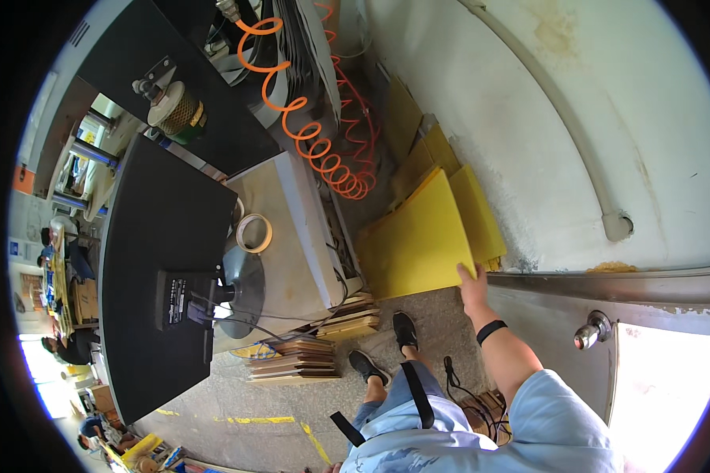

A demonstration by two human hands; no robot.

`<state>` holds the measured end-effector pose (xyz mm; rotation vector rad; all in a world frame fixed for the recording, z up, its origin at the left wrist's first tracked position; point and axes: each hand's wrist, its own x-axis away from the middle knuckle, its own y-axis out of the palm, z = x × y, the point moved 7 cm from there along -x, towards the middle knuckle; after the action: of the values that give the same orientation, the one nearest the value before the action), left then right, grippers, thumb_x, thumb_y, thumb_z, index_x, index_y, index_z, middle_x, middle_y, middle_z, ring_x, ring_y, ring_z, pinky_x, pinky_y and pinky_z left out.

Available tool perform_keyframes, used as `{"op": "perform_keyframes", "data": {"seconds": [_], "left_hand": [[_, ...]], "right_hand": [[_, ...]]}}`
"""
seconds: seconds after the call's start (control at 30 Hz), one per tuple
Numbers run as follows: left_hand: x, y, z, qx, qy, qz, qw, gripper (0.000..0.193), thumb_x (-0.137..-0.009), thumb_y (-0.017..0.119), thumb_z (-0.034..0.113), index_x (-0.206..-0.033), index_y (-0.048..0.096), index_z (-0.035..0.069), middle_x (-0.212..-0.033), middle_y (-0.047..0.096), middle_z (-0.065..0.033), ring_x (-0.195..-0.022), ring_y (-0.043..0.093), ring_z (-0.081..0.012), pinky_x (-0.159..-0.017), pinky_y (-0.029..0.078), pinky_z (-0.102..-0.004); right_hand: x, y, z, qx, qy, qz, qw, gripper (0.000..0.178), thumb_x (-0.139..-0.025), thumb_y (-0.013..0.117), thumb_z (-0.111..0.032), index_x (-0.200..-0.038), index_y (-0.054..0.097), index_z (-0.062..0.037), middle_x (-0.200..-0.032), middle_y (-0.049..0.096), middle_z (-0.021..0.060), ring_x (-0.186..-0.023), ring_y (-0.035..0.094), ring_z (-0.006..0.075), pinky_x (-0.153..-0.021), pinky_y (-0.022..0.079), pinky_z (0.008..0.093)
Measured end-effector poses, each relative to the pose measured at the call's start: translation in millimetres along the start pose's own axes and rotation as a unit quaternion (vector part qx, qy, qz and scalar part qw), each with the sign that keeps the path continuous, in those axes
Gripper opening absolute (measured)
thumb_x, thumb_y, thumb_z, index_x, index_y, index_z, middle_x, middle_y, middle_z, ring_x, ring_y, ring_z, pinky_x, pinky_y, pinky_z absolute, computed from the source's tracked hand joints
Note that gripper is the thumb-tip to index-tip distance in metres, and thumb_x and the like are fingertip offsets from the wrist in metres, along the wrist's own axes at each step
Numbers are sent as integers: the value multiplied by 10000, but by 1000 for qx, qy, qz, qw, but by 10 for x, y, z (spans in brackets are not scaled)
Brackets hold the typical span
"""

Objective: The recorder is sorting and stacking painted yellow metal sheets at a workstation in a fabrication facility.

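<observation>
My right hand [472, 288] is closed on the lower right corner of a large yellow board [414, 240]. That board stands tilted beside the white wall, in front of other yellow boards [479, 217]. At the lower edge of the view a sliver of what looks like my left hand [334, 467] shows, its fingers cut off.
On my left stands a table [292, 276] with a monitor [166, 276] and a tape roll [254, 233]. Stacked boards [296, 363] lie below it. An orange coiled hose [315, 150] hangs ahead. A door knob [593, 329] is at right; people work far left.
</observation>
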<state>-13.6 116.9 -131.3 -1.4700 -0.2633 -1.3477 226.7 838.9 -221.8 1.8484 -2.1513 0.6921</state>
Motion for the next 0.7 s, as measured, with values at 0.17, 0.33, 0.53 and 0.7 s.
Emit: {"op": "perform_keyframes", "data": {"seconds": [0.17,0.33,0.53,0.7], "left_hand": [[-27,-116,210,43,-37,-13,998,419,-988,533,161,-1398,553,79,-1372,589,-219,-1209,608,-329,-1060,473,-402],[316,-89,237,109,-59,-15,992,397,-993,524,148,-1379,568,67,-1360,597,-219,-1186,620,-336,-1037,488,-403],[361,-255,564,338,-153,-15,929,361,-1012,515,147,-1352,592,54,-1352,603,-222,-1179,627,-338,-1010,501,-369],[342,-699,990,402,-218,83,885,429,-984,636,259,-1250,639,-78,-1148,713,-234,-1081,655,-253,-941,521,-381]], "right_hand": [[-531,-393,289,-213,106,46,970,492,-933,703,-193,-1353,508,-25,-1303,609,91,-1181,586,226,-1014,434,361],[-725,-562,428,-144,216,41,965,424,-924,725,-278,-1317,593,-192,-1282,626,-81,-1254,532,113,-1030,407,324],[-361,-413,121,-57,185,-37,980,496,-946,706,-314,-1368,547,-107,-1383,573,-2,-1302,502,167,-1121,358,362],[26,14,-224,-20,164,-251,954,625,-968,653,-447,-1427,495,-53,-1373,579,89,-1300,513,231,-1123,366,411]]}}
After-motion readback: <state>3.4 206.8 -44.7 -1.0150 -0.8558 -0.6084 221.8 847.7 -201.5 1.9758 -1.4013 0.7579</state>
